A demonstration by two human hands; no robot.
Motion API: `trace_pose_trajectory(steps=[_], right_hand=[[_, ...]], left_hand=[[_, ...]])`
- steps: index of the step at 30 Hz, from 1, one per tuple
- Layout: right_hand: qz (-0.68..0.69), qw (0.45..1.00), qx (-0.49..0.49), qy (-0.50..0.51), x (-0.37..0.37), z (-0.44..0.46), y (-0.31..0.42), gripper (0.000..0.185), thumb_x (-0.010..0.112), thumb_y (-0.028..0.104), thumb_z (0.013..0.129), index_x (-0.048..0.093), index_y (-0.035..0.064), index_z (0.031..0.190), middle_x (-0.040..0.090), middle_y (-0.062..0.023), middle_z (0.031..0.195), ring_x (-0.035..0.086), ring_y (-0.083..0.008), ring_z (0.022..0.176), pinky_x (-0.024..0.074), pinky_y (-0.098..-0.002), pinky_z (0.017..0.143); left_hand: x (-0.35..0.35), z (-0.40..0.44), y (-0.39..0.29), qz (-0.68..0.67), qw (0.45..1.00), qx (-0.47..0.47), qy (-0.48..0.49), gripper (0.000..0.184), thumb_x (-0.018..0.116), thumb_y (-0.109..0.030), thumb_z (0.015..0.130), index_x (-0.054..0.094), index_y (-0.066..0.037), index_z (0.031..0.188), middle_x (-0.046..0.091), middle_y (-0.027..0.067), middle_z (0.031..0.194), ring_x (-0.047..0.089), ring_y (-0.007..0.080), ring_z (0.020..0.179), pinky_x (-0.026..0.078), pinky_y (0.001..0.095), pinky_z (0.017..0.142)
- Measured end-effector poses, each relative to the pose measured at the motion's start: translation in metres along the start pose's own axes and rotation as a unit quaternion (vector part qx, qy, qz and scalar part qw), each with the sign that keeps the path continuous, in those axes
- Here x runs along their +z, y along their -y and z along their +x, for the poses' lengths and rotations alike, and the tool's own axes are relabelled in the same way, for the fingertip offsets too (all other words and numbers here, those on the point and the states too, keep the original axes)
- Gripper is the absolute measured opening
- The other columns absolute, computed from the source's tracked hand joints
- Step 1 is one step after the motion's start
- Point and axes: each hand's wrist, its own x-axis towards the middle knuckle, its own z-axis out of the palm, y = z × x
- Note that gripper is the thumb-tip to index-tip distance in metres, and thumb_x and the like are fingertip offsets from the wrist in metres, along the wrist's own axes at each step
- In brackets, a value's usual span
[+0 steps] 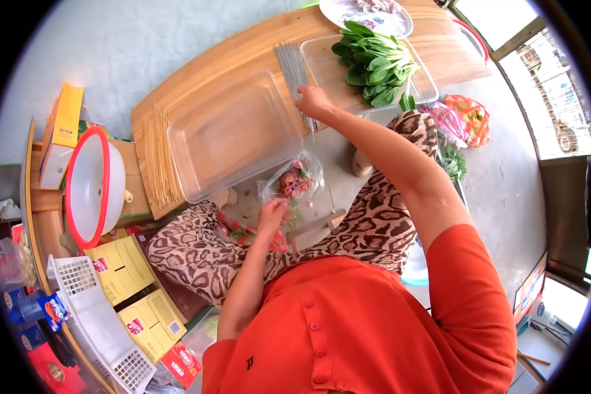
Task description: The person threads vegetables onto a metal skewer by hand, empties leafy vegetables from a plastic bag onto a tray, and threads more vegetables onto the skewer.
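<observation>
My right hand (314, 103) reaches over a bundle of thin metal skewers (289, 65) on the wooden table, its fingers closed at the skewers. How many it grips cannot be made out. Just right of it, leafy green vegetables (377, 65) lie in a clear plastic tray (325, 59). My left hand (272, 213) hangs over my lap with its fingers curled together; what is in them, if anything, is hidden. Close by is a clear plastic bag (315, 174) with reddish onion-like pieces (295, 182). A second clear plastic tray (223, 131) stands between my hands and the bamboo skewers (157, 157).
A flowered plate (335, 12) with pale pieces stands at the table's far end. On the left are a red-rimmed white basin (115, 187), a yellow box (67, 118) and a white plastic rack (95, 315). Plastic bags (469, 121) lie on the floor at right.
</observation>
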Motion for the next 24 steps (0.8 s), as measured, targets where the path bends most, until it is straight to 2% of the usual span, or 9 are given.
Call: trace_pose_trajectory(steps=[2,6,8,9,10,13,15,20,24], right_hand=[[-0.137,0.991,-0.008,-0.004,-0.003,-0.006,0.006,0.028,0.056,0.015,0.080,0.063,0.0058,0.105,0.063,-0.0186,0.111,0.059,-0.0313,0.106,0.0492,-0.0399,0.087],[-0.143,0.990,0.003,0.007,-0.022,-0.019,0.019,0.036,0.053,0.011,0.079,0.062,0.0085,0.114,0.064,-0.0175,0.110,0.060,-0.0324,0.104,0.0491,-0.0415,0.088],[-0.080,0.993,-0.079,0.032,-0.041,-0.025,0.021,0.038,0.053,0.010,0.079,0.062,0.0077,0.116,0.064,-0.0179,0.110,0.059,-0.0305,0.107,0.0491,-0.0401,0.088],[-0.055,0.989,-0.137,0.025,-0.054,-0.022,0.014,0.036,0.058,0.015,0.081,0.061,0.0046,0.116,0.069,-0.0107,0.088,0.067,-0.0203,0.068,0.0542,-0.0328,0.069],[0.020,0.986,-0.159,0.048,-0.078,-0.028,0.015,0.033,0.058,0.015,0.082,0.062,0.0028,0.113,0.070,-0.0075,0.083,0.065,-0.0138,0.057,0.0540,-0.0284,0.062],[0.038,0.979,-0.195,-0.046,-0.161,-0.038,-0.009,0.030,0.062,0.020,0.082,0.065,0.0031,0.106,0.069,-0.0079,0.078,0.066,-0.0152,0.056,0.0527,-0.0301,0.058],[0.039,0.992,-0.082,-0.083,-0.229,-0.075,-0.028,0.029,0.062,0.023,0.082,0.067,0.0039,0.103,0.068,-0.0061,0.079,0.066,-0.0123,0.061,0.0520,-0.0287,0.056],[0.012,0.973,0.082,-0.215,-0.336,-0.121,-0.246,0.031,0.060,0.027,0.083,0.066,0.0073,0.107,0.066,-0.0021,0.078,0.063,-0.0096,0.063,0.0432,-0.0244,0.048],[0.097,0.900,0.335,-0.261,-0.341,-0.212,-0.377,0.018,0.058,0.024,0.084,0.063,0.0090,0.091,0.065,-0.0033,0.081,0.065,-0.0151,0.063,0.0396,-0.0284,0.045]], left_hand=[[0.001,-0.004,-0.001,-0.001,1.000,0.016,-0.004,0.026,0.050,-0.019,0.093,0.060,-0.003,0.112,0.063,0.0027,0.089,0.060,0.0114,0.070,0.046,0.0242,0.059],[0.002,-0.001,0.001,-0.001,1.000,0.018,-0.017,0.025,0.054,-0.021,0.091,0.063,-0.006,0.109,0.064,0.0016,0.086,0.060,0.0109,0.068,0.046,0.0247,0.056],[0.004,-0.004,0.004,0.010,1.000,0.023,-0.018,0.025,0.055,-0.021,0.091,0.063,-0.006,0.109,0.064,0.0015,0.084,0.060,0.0110,0.066,0.046,0.0251,0.055],[0.003,-0.004,0.006,0.012,1.000,0.020,-0.015,0.025,0.055,-0.021,0.091,0.063,-0.006,0.109,0.064,0.0015,0.084,0.060,0.0110,0.066,0.046,0.0251,0.055],[0.003,-0.002,0.007,0.014,1.000,0.020,-0.012,0.024,0.055,-0.021,0.091,0.063,-0.006,0.109,0.064,0.0014,0.084,0.060,0.0108,0.065,0.046,0.0248,0.054],[0.004,0.003,0.019,0.040,0.998,0.041,0.003,0.023,0.055,-0.020,0.091,0.063,-0.007,0.107,0.063,0.0006,0.083,0.060,0.0099,0.062,0.046,0.0235,0.053],[0.004,0.006,0.024,0.029,0.999,0.022,0.023,0.023,0.055,-0.020,0.091,0.064,-0.008,0.109,0.063,0.0006,0.083,0.059,0.0091,0.064,0.045,0.0223,0.052],[0.015,-0.006,0.009,0.079,0.996,-0.011,0.031,0.026,0.051,-0.017,0.094,0.060,-0.003,0.114,0.063,0.0060,0.089,0.060,0.0121,0.067,0.048,0.0249,0.056],[0.021,-0.012,0.004,0.106,0.994,-0.024,0.028,0.027,0.050,-0.017,0.094,0.059,-0.002,0.115,0.063,0.0064,0.090,0.060,0.0128,0.067,0.048,0.0257,0.057]])
